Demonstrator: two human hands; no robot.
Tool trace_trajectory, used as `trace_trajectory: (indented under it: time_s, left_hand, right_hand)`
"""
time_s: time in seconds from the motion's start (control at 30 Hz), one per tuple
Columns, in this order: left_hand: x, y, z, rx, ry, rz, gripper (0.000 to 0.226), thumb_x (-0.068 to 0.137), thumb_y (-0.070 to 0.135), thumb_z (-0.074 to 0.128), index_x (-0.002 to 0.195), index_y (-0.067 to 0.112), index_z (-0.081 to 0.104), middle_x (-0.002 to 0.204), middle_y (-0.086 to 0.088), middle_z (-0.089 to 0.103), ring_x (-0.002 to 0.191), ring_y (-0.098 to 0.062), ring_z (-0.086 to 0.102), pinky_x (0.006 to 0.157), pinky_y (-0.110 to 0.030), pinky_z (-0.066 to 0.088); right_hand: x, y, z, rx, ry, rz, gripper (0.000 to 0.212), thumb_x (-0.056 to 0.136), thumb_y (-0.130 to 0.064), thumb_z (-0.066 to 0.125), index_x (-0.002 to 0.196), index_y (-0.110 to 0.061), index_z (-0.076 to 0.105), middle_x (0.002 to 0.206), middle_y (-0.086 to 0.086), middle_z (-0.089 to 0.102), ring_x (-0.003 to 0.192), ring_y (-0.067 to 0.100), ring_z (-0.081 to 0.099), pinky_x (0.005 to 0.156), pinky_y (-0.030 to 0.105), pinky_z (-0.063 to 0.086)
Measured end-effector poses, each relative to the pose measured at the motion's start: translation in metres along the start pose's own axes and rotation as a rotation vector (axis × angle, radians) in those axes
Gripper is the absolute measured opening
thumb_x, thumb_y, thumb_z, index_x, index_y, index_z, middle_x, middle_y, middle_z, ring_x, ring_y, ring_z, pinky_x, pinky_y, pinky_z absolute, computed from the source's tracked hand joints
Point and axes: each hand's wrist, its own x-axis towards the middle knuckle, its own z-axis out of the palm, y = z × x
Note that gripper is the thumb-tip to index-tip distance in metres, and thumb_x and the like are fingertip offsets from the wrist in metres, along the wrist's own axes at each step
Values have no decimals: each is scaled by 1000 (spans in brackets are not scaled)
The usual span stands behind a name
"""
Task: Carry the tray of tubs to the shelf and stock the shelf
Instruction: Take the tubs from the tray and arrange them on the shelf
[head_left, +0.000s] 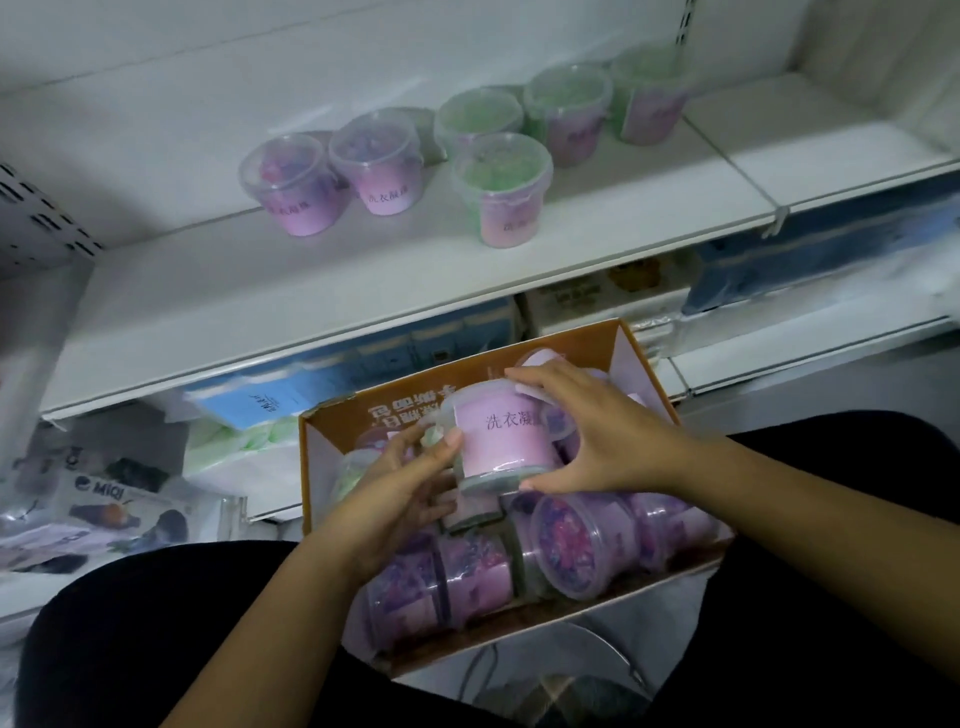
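A cardboard tray (519, 366) rests across my lap, filled with several clear tubs of purple contents lying on their sides. Above it I hold one pink-labelled tub (501, 441) upside down, base toward me. My right hand (587, 431) grips it over its right side, thumb under the base. My left hand (410, 488) supports its left side with thumb on the label edge. On the white shelf (363, 270) above stand several tubs: purple ones (298, 184) at left, green-filled ones (501, 189) toward the right.
The shelf has bare white surface in front of and to the left of the tubs. A lower shelf (779, 358) holds blue and white packaged goods (291, 395). Printed packages (104, 499) lie at lower left. My dark-clothed knees flank the tray.
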Motion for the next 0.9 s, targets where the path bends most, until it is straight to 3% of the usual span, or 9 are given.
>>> trace_trajectory:
  time_s: [0.03,0.13,0.17,0.33,0.47,0.63,0.73,0.83,0.9]
  left_hand:
    - [0,2,1,48,28,21,81,76,44,81,145,25,41,128,-11,68,114,-29,68,103,-52,49]
    - [4,14,10,191,48,18,86,66,56,84,139,25,51,126,-8,69,114,-28,67,102,-50,50]
    - [8,18,14,242,42,1,88,63,59,85,137,24,54,125,-8,69,113,-28,68,100,-48,52]
    - [22,42,36,478,73,-31,78,69,57,82,134,25,53,116,-4,73,102,-21,72,82,-37,60]
    - [31,64,56,483,114,39,61,75,52,77,121,15,63,106,-7,75,102,-26,71,87,-41,57]
    - [44,98,90,494,92,53,59,81,44,77,115,-3,67,106,-19,73,97,-29,68,96,-46,55]
    - [56,126,111,575,20,38,49,76,41,78,109,5,68,102,-16,72,96,-26,67,101,-46,51]
    - [67,153,134,759,11,41,60,74,45,77,114,3,67,108,-16,72,103,-23,67,106,-47,49]
    - [72,169,150,856,-2,12,60,74,50,78,118,11,69,112,-9,73,111,-23,68,104,-46,51]
  right_hand:
    - [-2,5,2,-5,1,-5,105,69,-54,83,152,-34,23,150,-18,30,123,-17,17,96,-1,22]
    - [-7,14,13,40,-7,-23,104,67,-55,83,152,-30,28,155,-11,33,140,0,27,113,30,34]
    - [-9,16,17,56,-2,-47,102,67,-55,83,150,-29,30,154,-10,35,141,3,30,114,33,35]
    - [-8,17,12,190,57,-124,96,69,-48,86,148,-29,35,147,-14,40,136,-1,34,111,18,31]
    - [1,37,-8,380,46,-12,104,64,-47,90,148,-43,28,145,-20,36,133,-4,33,108,21,35]
    - [13,63,-41,510,93,-2,101,60,-36,95,144,-38,39,140,-24,45,128,-7,44,105,17,39]
    - [15,76,-55,523,171,-38,102,60,-33,95,144,-42,39,144,-21,43,133,-3,41,109,25,41]
    - [17,82,-70,566,206,-79,98,62,-25,94,138,-54,39,141,-25,43,132,-6,42,107,23,43]
    - [17,90,-79,609,229,-86,99,62,-24,94,141,-47,40,139,-25,44,130,-4,44,105,26,45]
